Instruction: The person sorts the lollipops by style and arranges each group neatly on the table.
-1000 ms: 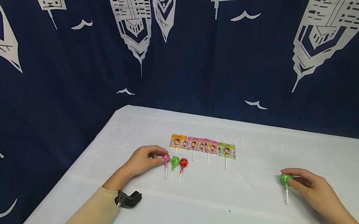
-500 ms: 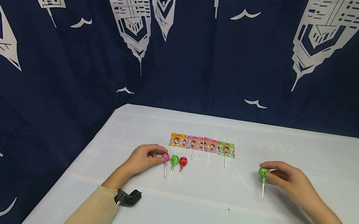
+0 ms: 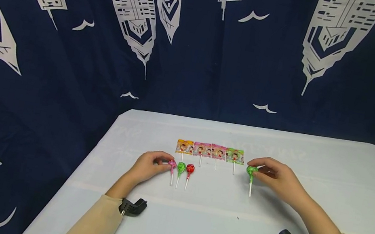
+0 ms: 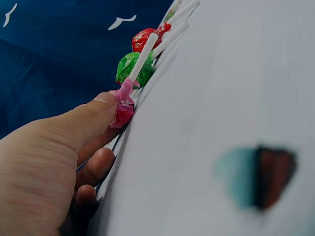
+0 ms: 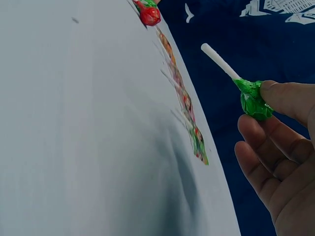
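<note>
My left hand (image 3: 151,167) pinches the wrapped head of a pink lollipop (image 3: 172,164) at the left end of a short row on the table. Right beside it lie a green lollipop (image 3: 181,167) and a red lollipop (image 3: 190,169), sticks toward me. Between thumb and fingers, my right hand (image 3: 278,178) holds a second green lollipop (image 5: 254,101) by its wrapped head, stick pointing down in the head view. It is raised off the table, to the right of the row. The left wrist view shows the pink wrapper (image 4: 123,105) under my thumb.
Behind the round lollipops, several flat-packed lollipops lie edge to edge: an orange packet (image 3: 184,147), two pink packets (image 3: 202,149) and a green packet (image 3: 235,156). The white table (image 3: 192,228) ends at a dark blue curtain (image 3: 192,85) with white prints.
My right hand has carried its green lollipop leftward, closer to the row and the green packet. The left hand stays on the pink lollipop.
</note>
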Tool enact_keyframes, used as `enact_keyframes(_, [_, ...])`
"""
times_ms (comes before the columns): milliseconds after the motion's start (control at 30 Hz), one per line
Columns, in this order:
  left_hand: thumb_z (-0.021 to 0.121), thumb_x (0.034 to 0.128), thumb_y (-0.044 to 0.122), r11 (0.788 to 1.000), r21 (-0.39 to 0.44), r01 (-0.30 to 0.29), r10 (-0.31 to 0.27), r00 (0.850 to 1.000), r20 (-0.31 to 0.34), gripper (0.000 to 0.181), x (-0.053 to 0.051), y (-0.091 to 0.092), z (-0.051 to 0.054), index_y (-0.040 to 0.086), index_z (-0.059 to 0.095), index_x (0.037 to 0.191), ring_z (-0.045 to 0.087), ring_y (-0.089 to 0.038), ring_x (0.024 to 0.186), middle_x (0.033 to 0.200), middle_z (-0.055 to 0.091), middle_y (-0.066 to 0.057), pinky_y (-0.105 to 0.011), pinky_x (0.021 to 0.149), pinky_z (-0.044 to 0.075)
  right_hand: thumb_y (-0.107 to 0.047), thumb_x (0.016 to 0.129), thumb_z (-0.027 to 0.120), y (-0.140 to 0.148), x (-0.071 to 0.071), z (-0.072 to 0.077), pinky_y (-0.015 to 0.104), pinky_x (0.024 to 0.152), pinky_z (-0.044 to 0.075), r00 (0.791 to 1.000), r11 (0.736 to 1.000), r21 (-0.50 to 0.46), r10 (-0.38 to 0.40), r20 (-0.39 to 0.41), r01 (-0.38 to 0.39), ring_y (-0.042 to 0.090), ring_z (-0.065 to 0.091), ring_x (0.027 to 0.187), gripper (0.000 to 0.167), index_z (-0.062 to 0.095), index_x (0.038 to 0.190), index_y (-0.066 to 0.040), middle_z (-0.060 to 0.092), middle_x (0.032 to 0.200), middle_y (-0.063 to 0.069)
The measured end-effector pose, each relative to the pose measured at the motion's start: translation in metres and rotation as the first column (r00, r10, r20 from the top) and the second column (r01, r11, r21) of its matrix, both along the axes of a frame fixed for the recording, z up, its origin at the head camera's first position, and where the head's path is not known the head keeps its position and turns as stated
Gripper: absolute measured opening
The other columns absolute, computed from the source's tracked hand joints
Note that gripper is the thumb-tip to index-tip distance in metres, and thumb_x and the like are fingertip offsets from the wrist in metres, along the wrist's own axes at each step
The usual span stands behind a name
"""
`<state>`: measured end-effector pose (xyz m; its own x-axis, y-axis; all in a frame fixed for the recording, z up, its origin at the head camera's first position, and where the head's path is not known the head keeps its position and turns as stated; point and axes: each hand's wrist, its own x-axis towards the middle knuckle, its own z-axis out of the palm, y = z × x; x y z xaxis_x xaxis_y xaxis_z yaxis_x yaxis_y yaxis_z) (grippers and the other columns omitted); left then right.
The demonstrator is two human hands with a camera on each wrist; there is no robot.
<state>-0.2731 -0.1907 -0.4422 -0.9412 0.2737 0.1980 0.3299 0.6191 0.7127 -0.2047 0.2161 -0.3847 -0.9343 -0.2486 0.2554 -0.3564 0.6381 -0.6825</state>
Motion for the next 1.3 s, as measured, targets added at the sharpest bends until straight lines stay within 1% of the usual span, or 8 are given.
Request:
enact_keyframes(267, [0.08,0.0848,0.028,1.0,0.007,0.0,0.0,1.0,0.028,0.021,-0.001,0.0,-0.002,0.031,0.077,0.106,0.053,-0.011,0.071,0.073,0.061,0.007,-0.024,0.063,0.039,-0.014,0.093,0.07,-0.024,-0.008,0.0,0.021,0.085,0.055,0.999,0.999,-0.029,0.035,0.005,-0.035,0.007,0.064,0.098,0.026,0.07,0.119,-0.016,0.07,0.12,0.003])
enact_keyframes(467, [0.08,0.085,0.028,1.0,-0.004,-0.003,0.003,1.0,0.023,0.022,-0.001,0.0,0.0,0.03,0.076,0.107,0.052,-0.011,0.07,0.073,0.061,0.007,-0.025,0.063,0.039,-0.013,0.092,0.071,-0.04,-0.015,-0.003,0.022,0.085,0.056,0.998,0.998,-0.041,0.057,0.003,-0.057,0.012,0.065,0.097,0.025,0.071,0.117,-0.016,0.07,0.119,0.003])
enact_keyframes(667, [0.08,0.0845,0.026,1.0,-0.004,-0.005,0.005,1.0,0.014,0.023,0.0,0.001,0.002,0.027,0.077,0.107,0.052,-0.01,0.069,0.072,0.061,0.006,-0.024,0.064,0.04,-0.009,0.092,0.071,-0.059,-0.021,-0.006,0.025,0.085,0.056,0.994,0.991,-0.085,0.106,0.008,-0.105,0.018,0.067,0.098,0.026,0.071,0.117,-0.014,0.07,0.118,0.005])
enact_keyframes(733, [0.081,0.0843,0.026,1.0,0.001,-0.002,0.002,1.0,0.016,0.023,0.001,0.001,0.003,0.027,0.077,0.107,0.052,-0.01,0.069,0.072,0.06,0.006,-0.024,0.064,0.04,-0.007,0.091,0.071,-0.066,-0.022,-0.008,0.025,0.085,0.057,0.993,0.989,-0.095,0.118,0.019,-0.116,0.019,0.067,0.098,0.027,0.07,0.117,-0.014,0.07,0.117,0.005])
enact_keyframes(867, [0.081,0.0835,0.025,1.0,0.008,-0.007,0.007,1.0,0.025,0.024,0.002,0.002,0.004,0.027,0.077,0.107,0.051,-0.01,0.069,0.072,0.06,0.006,-0.024,0.064,0.04,-0.006,0.09,0.07,-0.08,-0.025,-0.012,0.028,0.086,0.057,0.988,0.984,-0.098,0.152,0.039,-0.148,0.019,0.068,0.097,0.027,0.07,0.116,-0.01,0.071,0.115,0.006])
enact_keyframes(1067, [0.082,0.0833,0.024,1.0,0.015,-0.006,0.005,1.0,0.021,0.024,0.002,0.001,0.004,0.028,0.076,0.107,0.052,-0.01,0.069,0.071,0.059,0.007,-0.024,0.065,0.039,-0.006,0.088,0.073,-0.098,-0.03,-0.019,0.027,0.082,0.056,0.981,0.978,-0.083,0.192,0.011,-0.19,0.018,0.069,0.092,0.023,0.071,0.112,-0.006,0.073,0.109,0.007])
enact_keyframes(1167, [0.081,0.0834,0.025,1.0,0.012,-0.006,0.005,1.0,0.022,0.024,0.002,0.0,0.003,0.028,0.076,0.107,0.051,-0.01,0.069,0.071,0.059,0.007,-0.024,0.064,0.039,-0.006,0.087,0.074,-0.107,-0.032,-0.02,0.026,0.081,0.056,0.981,0.978,-0.078,0.194,0.01,-0.192,0.018,0.07,0.09,0.023,0.071,0.111,-0.006,0.073,0.109,0.006])
enact_keyframes(1300, [0.081,0.0833,0.025,1.0,0.008,0.0,0.0,1.0,0.012,0.025,0.001,-0.001,0.001,0.027,0.076,0.107,0.052,-0.01,0.07,0.072,0.061,0.006,-0.024,0.065,0.04,-0.007,0.087,0.074,-0.116,-0.033,-0.022,0.028,0.081,0.056,0.983,0.982,-0.061,0.182,0.015,-0.181,0.019,0.07,0.091,0.022,0.071,0.109,-0.007,0.073,0.108,0.006])
